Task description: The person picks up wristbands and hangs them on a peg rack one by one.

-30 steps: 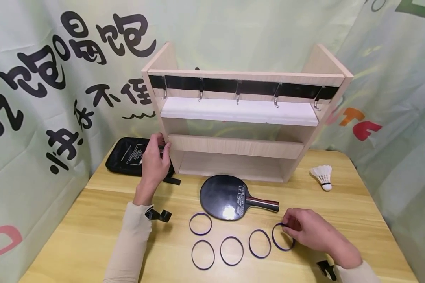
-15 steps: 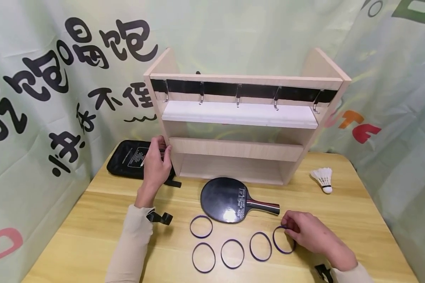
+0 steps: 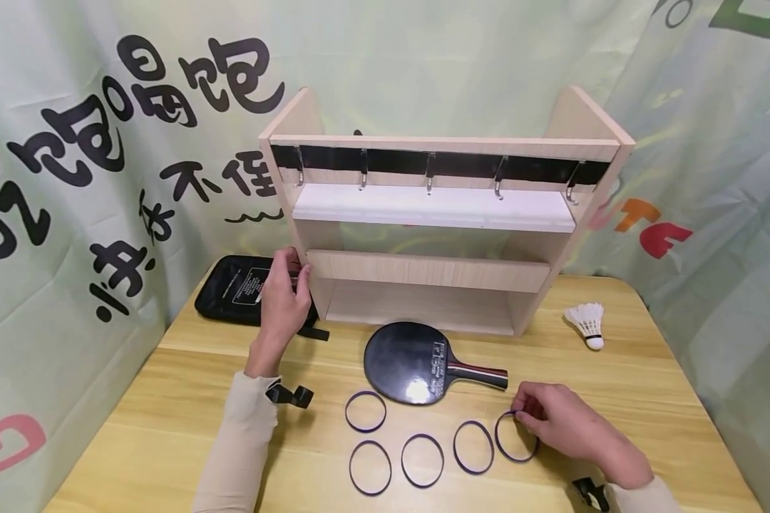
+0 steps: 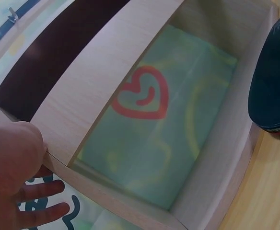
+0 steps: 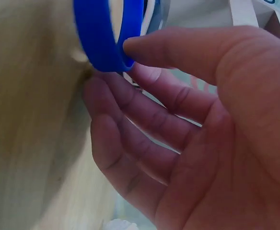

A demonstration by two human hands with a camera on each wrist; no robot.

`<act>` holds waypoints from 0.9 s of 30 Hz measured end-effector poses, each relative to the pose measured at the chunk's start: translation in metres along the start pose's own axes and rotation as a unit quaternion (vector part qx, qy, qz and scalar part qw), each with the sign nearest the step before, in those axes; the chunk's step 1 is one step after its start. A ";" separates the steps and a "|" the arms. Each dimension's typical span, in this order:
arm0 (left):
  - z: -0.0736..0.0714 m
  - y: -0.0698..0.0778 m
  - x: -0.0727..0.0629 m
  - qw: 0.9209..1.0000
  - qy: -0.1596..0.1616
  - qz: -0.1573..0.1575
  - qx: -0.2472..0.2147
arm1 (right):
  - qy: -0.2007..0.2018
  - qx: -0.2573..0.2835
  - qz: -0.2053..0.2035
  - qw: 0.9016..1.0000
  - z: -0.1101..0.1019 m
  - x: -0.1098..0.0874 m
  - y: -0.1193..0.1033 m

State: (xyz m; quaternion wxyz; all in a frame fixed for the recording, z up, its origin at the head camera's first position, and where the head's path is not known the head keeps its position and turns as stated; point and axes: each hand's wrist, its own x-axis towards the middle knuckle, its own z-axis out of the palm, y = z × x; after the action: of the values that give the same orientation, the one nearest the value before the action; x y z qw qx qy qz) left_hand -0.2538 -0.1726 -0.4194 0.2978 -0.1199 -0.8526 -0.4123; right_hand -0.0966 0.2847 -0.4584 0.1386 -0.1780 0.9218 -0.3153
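Note:
My right hand [image 3: 565, 424] pinches the upper rim of a blue silicone wristband [image 3: 499, 438] between thumb and index finger. In the right wrist view the blue band [image 5: 99, 43] stands on edge against the thumb tip, the other fingers loosely bent below. Left of it, several matching bands [image 3: 473, 447] lie on the table. My left hand [image 3: 284, 303] rests against the left side panel of a pale wooden rack [image 3: 426, 269]. The left wrist view shows the hand [image 4: 15, 172] at the panel's edge, two fingers extended outside it; the other fingertips are hidden.
A black table tennis bat [image 3: 404, 362] lies before the rack. Several metal hooks [image 3: 430, 174] hang from the rack's black strip. A black zip case [image 3: 227, 291] is partly behind my left hand. A shuttlecock [image 3: 586, 324] lies at the right on the wooden table [image 3: 147, 427].
The whole view has shifted slightly. Both hands keep their places, the left at the rack and the right on the wristband, whose edge has tilted only a little.

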 end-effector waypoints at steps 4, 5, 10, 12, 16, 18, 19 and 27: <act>0.002 0.002 -0.001 1.000 -0.005 0.001 0.000 | -0.008 0.014 -0.008 1.000 -0.006 -0.005 0.000; 0.002 0.003 0.000 1.000 -0.007 0.003 0.000 | -0.009 0.018 -0.012 1.000 -0.008 -0.006 0.000; 0.002 0.004 0.000 1.000 -0.003 0.005 0.005 | -0.005 0.033 -0.035 0.999 -0.013 -0.008 -0.001; 0.002 0.003 0.000 1.000 -0.002 0.004 0.006 | -0.001 0.034 -0.041 0.999 -0.014 -0.008 -0.002; 0.001 -0.001 -0.002 1.000 -0.008 0.005 0.012 | 0.010 0.030 -0.058 0.998 -0.017 -0.008 -0.004; 0.000 -0.002 -0.002 1.000 -0.010 0.007 0.016 | 0.019 0.027 -0.072 0.997 -0.019 -0.009 -0.006; 0.000 -0.002 -0.002 1.000 -0.010 0.008 0.016 | 0.024 0.025 -0.076 0.997 -0.020 -0.009 -0.006; -0.003 -0.003 0.000 1.000 -0.010 0.012 0.010 | 0.096 0.026 -0.080 0.992 -0.034 -0.011 -0.011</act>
State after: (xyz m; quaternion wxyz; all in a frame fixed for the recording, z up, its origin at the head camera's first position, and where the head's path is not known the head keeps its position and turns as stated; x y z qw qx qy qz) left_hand -0.2541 -0.1765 -0.4199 0.2957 -0.1311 -0.8579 -0.3992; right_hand -0.0960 0.2992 -0.4243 0.0287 -0.2168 0.9049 -0.3652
